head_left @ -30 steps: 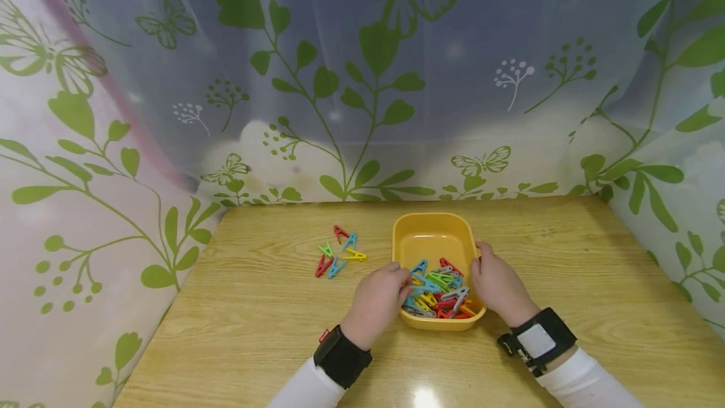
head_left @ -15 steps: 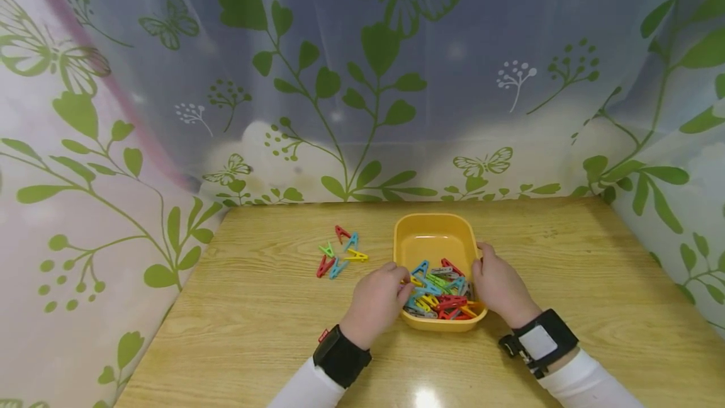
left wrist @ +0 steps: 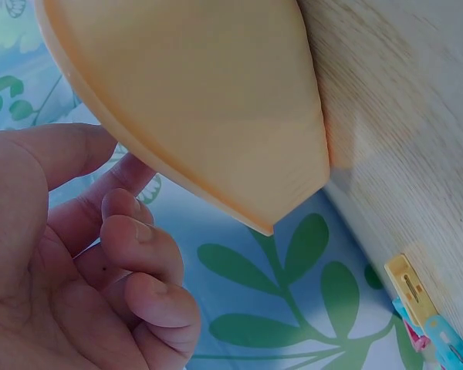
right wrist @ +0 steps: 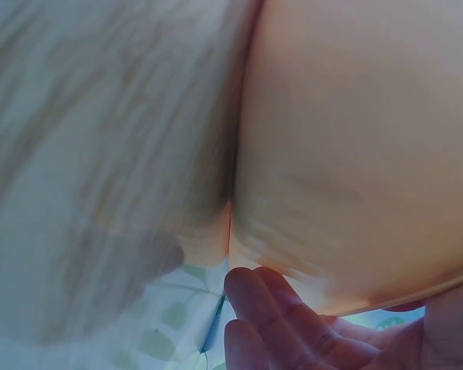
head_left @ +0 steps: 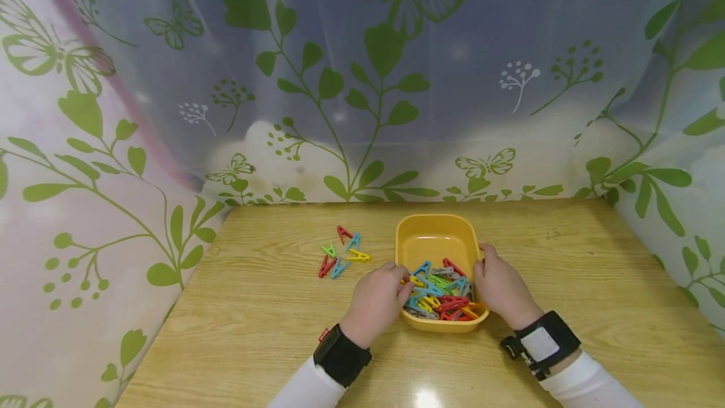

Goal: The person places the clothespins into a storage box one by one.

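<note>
A yellow plastic tub (head_left: 433, 250) stands on the wooden table, its near half filled with plastic clothespins (head_left: 453, 303) in red, blue, green, yellow, grey and orange. My left hand (head_left: 378, 301) reaches over the tub's left rim, thumb and index finger pinching a yellow clothespin (head_left: 415, 280) at the edge of the heap. In the left wrist view, that hand's other fingers (left wrist: 150, 250) curl outside the tub wall. The right hand (head_left: 503, 285) grips the tub's right rim, with several fingers (right wrist: 270, 308) along the outer wall.
Left of the tub, a small group of loose clothespins (head_left: 342, 254) lies on the wooden table (head_left: 255, 307). A curtain (head_left: 362, 112) printed with leaves and butterflies hangs along the back and both sides.
A grey clothespin that stood tilted on the heap has dropped down, and red ones now show there. The yellow clothespin sits slightly closer to my left fingertips. Both hands stay nearly in place.
</note>
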The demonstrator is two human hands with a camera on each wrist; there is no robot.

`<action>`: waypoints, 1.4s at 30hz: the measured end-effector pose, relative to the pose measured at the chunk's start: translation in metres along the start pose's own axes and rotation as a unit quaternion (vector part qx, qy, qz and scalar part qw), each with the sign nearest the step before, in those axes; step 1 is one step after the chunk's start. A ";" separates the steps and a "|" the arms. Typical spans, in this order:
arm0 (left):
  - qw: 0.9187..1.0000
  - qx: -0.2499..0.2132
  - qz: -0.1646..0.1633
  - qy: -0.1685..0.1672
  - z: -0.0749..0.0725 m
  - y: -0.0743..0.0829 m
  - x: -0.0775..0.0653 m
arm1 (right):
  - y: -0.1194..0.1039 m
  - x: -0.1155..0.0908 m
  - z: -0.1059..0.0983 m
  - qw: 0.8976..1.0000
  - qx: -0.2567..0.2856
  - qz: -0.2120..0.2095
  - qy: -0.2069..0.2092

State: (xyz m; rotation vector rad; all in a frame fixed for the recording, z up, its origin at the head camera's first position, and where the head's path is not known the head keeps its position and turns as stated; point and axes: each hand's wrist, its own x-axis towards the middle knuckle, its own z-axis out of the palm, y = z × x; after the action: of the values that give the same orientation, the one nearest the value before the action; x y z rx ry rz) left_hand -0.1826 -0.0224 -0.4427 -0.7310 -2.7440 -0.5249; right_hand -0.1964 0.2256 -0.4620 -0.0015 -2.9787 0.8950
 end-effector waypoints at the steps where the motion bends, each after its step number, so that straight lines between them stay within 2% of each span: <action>1: 1.000 -0.002 -0.001 -0.001 0.000 0.000 0.000 | 0.000 0.000 0.000 1.000 0.000 0.001 -0.001; 11: 1.000 -0.014 -0.015 -0.016 -0.001 -0.001 0.000 | 0.000 -0.001 -0.001 1.000 0.001 0.007 -0.004; 25: 1.000 -0.008 -0.014 -0.001 -0.001 -0.004 0.000 | 0.001 0.001 0.001 1.000 -0.002 -0.002 0.003; 42: 1.000 -0.008 -0.025 -0.003 -0.003 -0.009 0.000 | 0.000 0.001 0.000 1.000 -0.006 -0.001 -0.002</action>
State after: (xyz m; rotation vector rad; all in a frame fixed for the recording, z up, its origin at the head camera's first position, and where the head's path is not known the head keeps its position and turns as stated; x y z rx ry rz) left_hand -0.1866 -0.0308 -0.4429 -0.6711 -2.7731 -0.5557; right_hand -0.1975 0.2254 -0.4614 0.0027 -2.9859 0.8792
